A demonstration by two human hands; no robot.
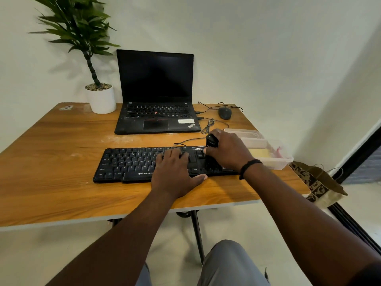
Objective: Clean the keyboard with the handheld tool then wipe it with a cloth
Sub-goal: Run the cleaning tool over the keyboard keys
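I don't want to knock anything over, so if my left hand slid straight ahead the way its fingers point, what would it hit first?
Past the far edge of the keyboard, your left hand would probably first meet the thin black cable lying on the table, then the laptop front edge beyond. Depth is hard to judge here.

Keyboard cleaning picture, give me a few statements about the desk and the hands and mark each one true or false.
1. The left hand lies flat on the keyboard. True.
2. The right hand holds a cloth. False: it grips a black handheld tool at the keyboard's right end.
3. The laptop is closed. False: it stands open, its screen dark.
4. A potted plant stands left of the laptop. True.
5. The mouse lies on the keyboard. False: it sits on the table, right of the laptop.
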